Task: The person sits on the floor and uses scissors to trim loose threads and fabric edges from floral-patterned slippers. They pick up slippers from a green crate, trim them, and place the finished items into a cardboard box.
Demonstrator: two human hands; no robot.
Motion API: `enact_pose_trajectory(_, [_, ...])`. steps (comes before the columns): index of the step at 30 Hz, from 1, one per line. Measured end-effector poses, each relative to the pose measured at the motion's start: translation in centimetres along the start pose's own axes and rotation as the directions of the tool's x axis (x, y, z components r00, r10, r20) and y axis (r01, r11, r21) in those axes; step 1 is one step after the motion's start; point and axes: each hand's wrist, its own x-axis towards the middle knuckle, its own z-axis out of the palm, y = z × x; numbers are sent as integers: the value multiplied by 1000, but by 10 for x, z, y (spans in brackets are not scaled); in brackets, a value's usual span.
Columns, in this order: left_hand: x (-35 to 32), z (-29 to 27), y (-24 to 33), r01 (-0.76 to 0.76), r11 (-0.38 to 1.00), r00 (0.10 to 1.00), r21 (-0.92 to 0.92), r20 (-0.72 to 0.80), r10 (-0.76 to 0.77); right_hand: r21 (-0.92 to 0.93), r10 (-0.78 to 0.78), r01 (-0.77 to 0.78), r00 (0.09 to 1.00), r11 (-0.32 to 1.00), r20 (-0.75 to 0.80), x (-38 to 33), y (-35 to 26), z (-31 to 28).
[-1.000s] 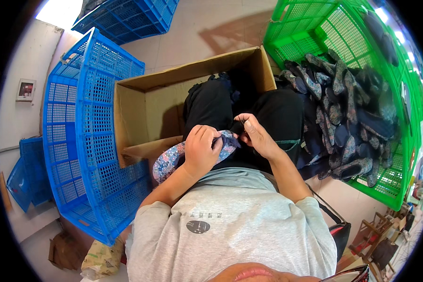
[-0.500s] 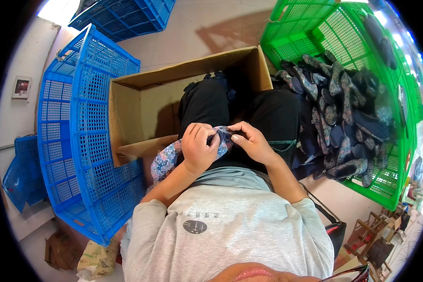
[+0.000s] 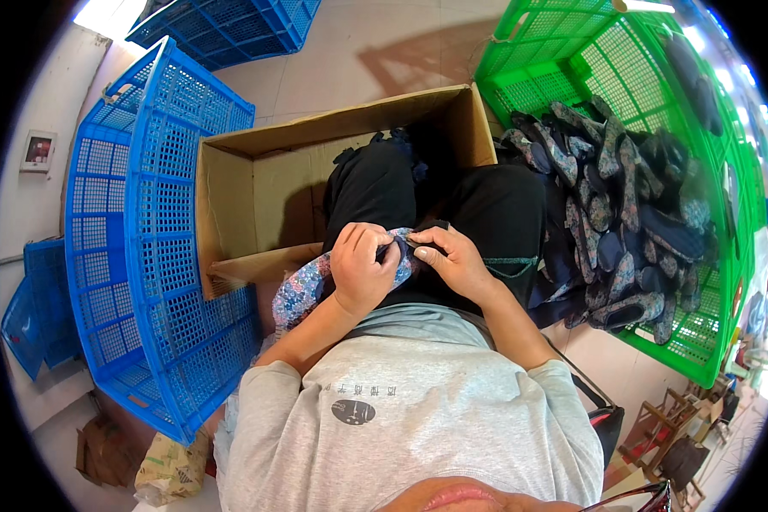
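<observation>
Over my lap, my left hand (image 3: 364,264) is closed on a floral cloth piece (image 3: 300,292) in blue, pink and white with a dark inside. The cloth hangs out to the left of that hand, along my forearm. My right hand (image 3: 454,260) pinches the other end of the piece between thumb and fingers, where a dark edge shows. A bit of dark material sticks up behind the right fingers; I cannot make out what it is. Both hands meet close together at the cloth's upper rim, and the fingers partly hide it.
An open cardboard box (image 3: 269,200) stands around my knees, with dark cloth bits (image 3: 397,141) inside. To the right, a green crate (image 3: 700,358) holds several floral and navy cloth slippers (image 3: 627,205). A tall blue crate (image 3: 175,230) stands left; another blue crate (image 3: 239,34) is at the back.
My right fingers have shifted slightly at the cloth's edge, and dark material now shows above them. The left hand stays in place.
</observation>
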Motion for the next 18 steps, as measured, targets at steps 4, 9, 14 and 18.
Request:
enact_pose_trajectory(4, [0,0,0,6,1000,1000,3,3,-6,-22,0,-1,1000,1000,-17,0,0,2])
enact_pose_trajectory(9, [1,1,-1,14,1000,1000,3,7,-14,-31,-35,35,999,999,-6,1,5,-1])
enact_pose_trajectory(14, [-1,1,-2,-4,1000,1000,2,18,4,-50,-72,72,997,996,4,3,9,-4])
enact_pose_trajectory(18, [-1,1,-1,-18,1000,1000,1,14,18,-37,-84,84,996,996,11,4,10,-5])
